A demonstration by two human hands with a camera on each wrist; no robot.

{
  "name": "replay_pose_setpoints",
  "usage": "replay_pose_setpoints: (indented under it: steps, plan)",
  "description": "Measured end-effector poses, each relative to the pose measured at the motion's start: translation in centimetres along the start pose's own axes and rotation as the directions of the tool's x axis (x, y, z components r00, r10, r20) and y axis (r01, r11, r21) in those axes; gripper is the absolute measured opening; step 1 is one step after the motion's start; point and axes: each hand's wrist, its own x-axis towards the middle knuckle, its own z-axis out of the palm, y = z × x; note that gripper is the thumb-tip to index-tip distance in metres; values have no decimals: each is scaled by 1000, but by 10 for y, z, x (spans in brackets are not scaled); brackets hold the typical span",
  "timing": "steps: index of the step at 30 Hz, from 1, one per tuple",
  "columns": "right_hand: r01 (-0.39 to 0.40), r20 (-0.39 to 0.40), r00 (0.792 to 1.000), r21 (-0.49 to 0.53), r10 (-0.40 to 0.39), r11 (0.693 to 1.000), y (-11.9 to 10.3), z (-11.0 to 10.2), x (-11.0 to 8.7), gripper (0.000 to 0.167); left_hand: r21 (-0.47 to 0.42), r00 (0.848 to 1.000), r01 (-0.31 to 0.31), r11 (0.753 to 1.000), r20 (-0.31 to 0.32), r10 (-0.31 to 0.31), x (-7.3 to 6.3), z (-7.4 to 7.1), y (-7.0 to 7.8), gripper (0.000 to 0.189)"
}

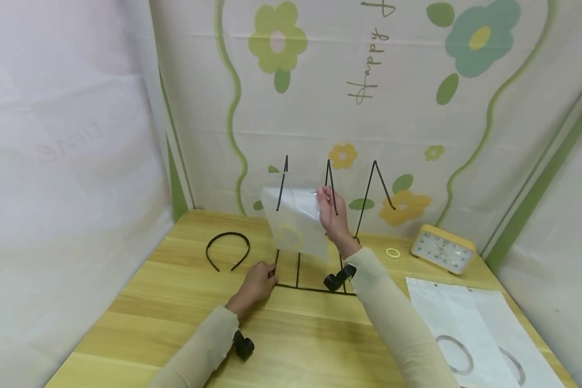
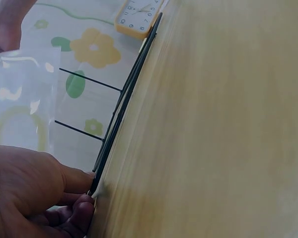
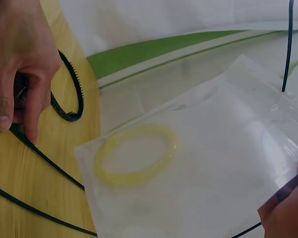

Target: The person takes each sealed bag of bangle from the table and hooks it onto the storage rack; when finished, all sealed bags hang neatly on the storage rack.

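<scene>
A black wire rack (image 1: 315, 289) with three tall bent prongs stands on the wooden table. My left hand (image 1: 259, 281) pinches its front left corner, as the left wrist view also shows. My right hand (image 1: 333, 215) is raised beside the middle prong and grips the right edge of a translucent plastic bag (image 1: 298, 215). The bag hangs tilted by the left prong, above the rack's base. A yellow ring (image 3: 169, 148) shows in the bag's lower part; whether it lies inside or is printed there I cannot tell.
Left of the rack lies a black toothed headband (image 1: 228, 233). At the right are a small yellow ring (image 1: 393, 253), a yellow-topped clock (image 1: 443, 250) and two overlapping whitish bags (image 1: 446, 312) with grey ring shapes. A flower-patterned curtain (image 1: 315, 118) closes off the back.
</scene>
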Motion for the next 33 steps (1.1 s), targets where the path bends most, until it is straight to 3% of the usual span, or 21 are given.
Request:
replay_pose_setpoints:
  steps: [12, 19, 33]
  plan:
    - [-77, -11, 997, 0, 77, 997, 8, 14, 25, 33, -13, 1000, 17, 1000, 14, -17, 1, 2, -1, 42]
    - [-39, -5, 999, -12, 39, 999, 13, 18, 33, 32, 6, 1000, 8, 1000, 12, -9, 3, 2, -4, 42]
    - [-74, -16, 997, -54, 74, 996, 16, 22, 40, 33, 43, 1000, -7, 999, 3, 7, -1, 0, -4, 42]
